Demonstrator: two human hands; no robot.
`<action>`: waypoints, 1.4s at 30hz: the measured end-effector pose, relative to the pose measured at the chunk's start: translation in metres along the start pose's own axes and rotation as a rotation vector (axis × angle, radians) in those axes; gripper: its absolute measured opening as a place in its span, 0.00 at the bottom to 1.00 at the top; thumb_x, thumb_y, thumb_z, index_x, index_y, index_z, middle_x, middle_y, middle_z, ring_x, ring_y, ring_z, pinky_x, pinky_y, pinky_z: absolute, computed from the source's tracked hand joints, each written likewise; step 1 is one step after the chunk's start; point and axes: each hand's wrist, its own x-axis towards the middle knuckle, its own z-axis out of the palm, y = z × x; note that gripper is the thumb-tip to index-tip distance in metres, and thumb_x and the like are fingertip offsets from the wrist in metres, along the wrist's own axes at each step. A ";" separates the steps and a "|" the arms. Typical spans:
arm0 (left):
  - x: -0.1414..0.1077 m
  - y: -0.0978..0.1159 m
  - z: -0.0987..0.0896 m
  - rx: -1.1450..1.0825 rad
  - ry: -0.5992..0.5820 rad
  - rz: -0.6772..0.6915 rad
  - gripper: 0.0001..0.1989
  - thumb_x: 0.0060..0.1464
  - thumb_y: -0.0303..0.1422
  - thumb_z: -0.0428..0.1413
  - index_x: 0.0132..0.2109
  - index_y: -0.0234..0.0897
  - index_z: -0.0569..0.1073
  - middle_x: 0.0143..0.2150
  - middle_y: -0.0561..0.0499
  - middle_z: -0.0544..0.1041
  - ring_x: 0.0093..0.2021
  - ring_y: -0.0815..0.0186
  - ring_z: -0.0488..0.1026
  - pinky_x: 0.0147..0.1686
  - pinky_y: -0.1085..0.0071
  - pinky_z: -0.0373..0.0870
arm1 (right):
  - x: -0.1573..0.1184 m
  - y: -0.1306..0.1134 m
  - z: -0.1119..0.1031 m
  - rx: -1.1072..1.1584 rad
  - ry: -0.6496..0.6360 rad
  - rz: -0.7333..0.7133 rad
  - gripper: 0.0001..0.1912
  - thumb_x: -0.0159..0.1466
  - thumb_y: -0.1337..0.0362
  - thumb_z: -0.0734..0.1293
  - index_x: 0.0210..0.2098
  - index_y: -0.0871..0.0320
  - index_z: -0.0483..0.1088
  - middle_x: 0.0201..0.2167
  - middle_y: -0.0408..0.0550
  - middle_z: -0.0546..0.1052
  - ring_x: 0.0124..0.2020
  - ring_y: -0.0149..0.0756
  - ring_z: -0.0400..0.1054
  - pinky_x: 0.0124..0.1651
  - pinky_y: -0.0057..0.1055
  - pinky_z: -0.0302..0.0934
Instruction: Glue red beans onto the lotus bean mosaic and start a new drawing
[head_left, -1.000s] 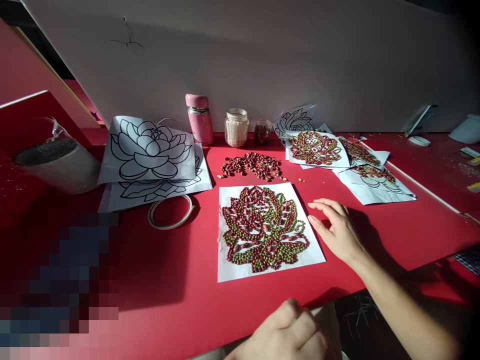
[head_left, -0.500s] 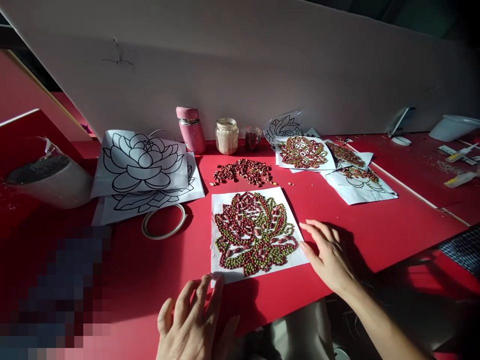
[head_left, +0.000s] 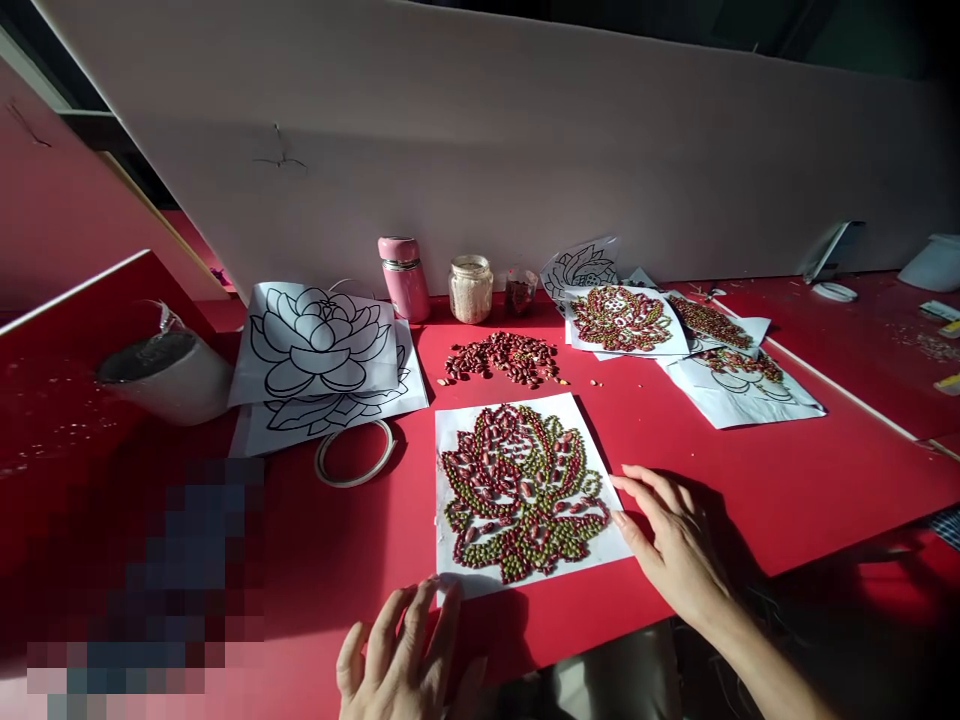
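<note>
A white sheet [head_left: 459, 420] lies on the red table [head_left: 540, 640], bearing a lotus picture [head_left: 521, 490] made of red and green beans. My left hand [head_left: 405, 650] rests at the sheet's lower left corner, fingers bent and apart, the fingertips at the paper's edge. On the other side, my right hand [head_left: 675, 545] touches the sheet's right edge with its fingertips, the fingers stretched out. Neither hand grasps anything. A pile of speckled red beans [head_left: 502, 358] sits just beyond the sheet.
Lotus outline drawings [head_left: 322, 340] and a roll of tape [head_left: 355, 453] lie to the left, near a white bucket [head_left: 180, 380]. Behind the beans stand a pink flask [head_left: 403, 280] and a glass jar [head_left: 471, 290]. Other bean pictures [head_left: 626, 322] lie at the right back.
The view has swung a little left and up, so everything sits lower and further right in the picture. Both hands keep their places at the sheet's edges.
</note>
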 end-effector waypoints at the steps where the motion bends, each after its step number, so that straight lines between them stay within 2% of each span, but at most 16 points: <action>1: 0.000 -0.001 0.000 0.002 0.008 0.000 0.18 0.47 0.39 0.53 0.47 0.40 0.71 0.44 0.45 0.73 0.45 0.55 0.64 0.42 0.60 0.56 | -0.001 0.001 0.001 0.008 0.002 -0.006 0.17 0.62 0.57 0.56 0.49 0.50 0.64 0.51 0.48 0.65 0.48 0.46 0.61 0.48 0.44 0.58; 6: 0.001 -0.002 -0.001 -0.034 0.012 -0.019 0.19 0.46 0.39 0.54 0.46 0.41 0.70 0.43 0.47 0.73 0.45 0.57 0.64 0.41 0.62 0.57 | -0.002 0.006 0.003 0.065 0.005 -0.023 0.16 0.63 0.57 0.55 0.48 0.50 0.65 0.50 0.48 0.66 0.49 0.44 0.61 0.48 0.43 0.59; 10: 0.003 0.000 -0.003 -0.116 0.023 -0.108 0.18 0.46 0.37 0.56 0.46 0.39 0.70 0.44 0.45 0.72 0.45 0.56 0.64 0.42 0.61 0.58 | 0.001 0.008 0.003 0.125 0.019 -0.004 0.16 0.64 0.56 0.54 0.48 0.51 0.64 0.49 0.49 0.67 0.49 0.44 0.61 0.48 0.43 0.60; 13: 0.004 -0.002 -0.006 -0.188 0.011 -0.155 0.17 0.46 0.34 0.55 0.46 0.40 0.70 0.45 0.46 0.70 0.46 0.57 0.64 0.42 0.61 0.59 | 0.004 0.007 0.001 0.164 0.000 0.040 0.18 0.63 0.55 0.54 0.50 0.52 0.63 0.49 0.50 0.68 0.50 0.44 0.62 0.49 0.42 0.61; 16: 0.008 -0.008 -0.011 -0.249 -0.015 -0.170 0.16 0.47 0.33 0.55 0.46 0.41 0.69 0.45 0.46 0.69 0.48 0.58 0.63 0.43 0.62 0.60 | 0.008 0.005 -0.001 0.238 -0.046 0.129 0.19 0.63 0.53 0.55 0.50 0.52 0.62 0.48 0.49 0.70 0.47 0.42 0.66 0.45 0.37 0.65; 21: 0.030 -0.024 -0.014 -0.286 -0.049 -0.285 0.09 0.52 0.31 0.50 0.41 0.39 0.70 0.43 0.46 0.69 0.47 0.59 0.62 0.42 0.62 0.59 | 0.014 -0.003 -0.008 0.342 -0.138 0.304 0.24 0.59 0.48 0.58 0.50 0.53 0.63 0.39 0.49 0.75 0.41 0.40 0.70 0.37 0.31 0.68; 25: 0.056 -0.037 -0.002 -0.207 -0.153 -0.333 0.12 0.56 0.32 0.45 0.40 0.37 0.72 0.45 0.43 0.69 0.48 0.56 0.62 0.42 0.58 0.58 | 0.017 -0.008 -0.012 0.373 -0.181 0.375 0.25 0.59 0.48 0.58 0.52 0.53 0.62 0.36 0.48 0.75 0.37 0.38 0.70 0.35 0.31 0.67; 30: 0.069 -0.040 0.013 -0.189 -0.207 -0.291 0.15 0.56 0.28 0.43 0.43 0.37 0.73 0.48 0.42 0.69 0.50 0.53 0.60 0.43 0.55 0.57 | 0.022 -0.006 -0.012 0.524 -0.262 0.415 0.28 0.57 0.49 0.62 0.53 0.57 0.61 0.42 0.52 0.73 0.39 0.41 0.70 0.35 0.30 0.67; 33: 0.068 -0.040 0.015 -0.240 -0.212 -0.292 0.15 0.55 0.28 0.43 0.45 0.38 0.72 0.48 0.42 0.68 0.50 0.53 0.60 0.43 0.55 0.58 | 0.027 -0.006 -0.013 0.637 -0.222 0.464 0.29 0.55 0.49 0.64 0.51 0.58 0.63 0.48 0.56 0.69 0.40 0.42 0.69 0.37 0.31 0.68; 35: 0.067 -0.040 0.015 -0.292 -0.215 -0.322 0.15 0.56 0.29 0.43 0.44 0.39 0.72 0.48 0.43 0.68 0.50 0.54 0.60 0.42 0.56 0.58 | 0.031 -0.008 -0.012 0.691 -0.201 0.499 0.30 0.54 0.48 0.64 0.50 0.60 0.64 0.48 0.57 0.70 0.42 0.44 0.68 0.40 0.33 0.68; 38: 0.068 -0.042 0.014 -0.392 -0.221 -0.378 0.15 0.56 0.30 0.43 0.46 0.42 0.71 0.47 0.45 0.68 0.48 0.56 0.61 0.42 0.57 0.59 | 0.037 -0.011 -0.010 0.744 -0.244 0.527 0.31 0.55 0.48 0.64 0.51 0.63 0.63 0.45 0.59 0.71 0.48 0.46 0.65 0.46 0.34 0.65; 42: 0.071 -0.044 0.016 -0.514 -0.237 -0.471 0.15 0.56 0.31 0.43 0.47 0.46 0.70 0.46 0.48 0.68 0.46 0.59 0.61 0.40 0.61 0.60 | 0.044 -0.012 -0.007 0.810 -0.300 0.468 0.28 0.57 0.49 0.64 0.49 0.63 0.66 0.47 0.58 0.71 0.49 0.48 0.65 0.47 0.36 0.64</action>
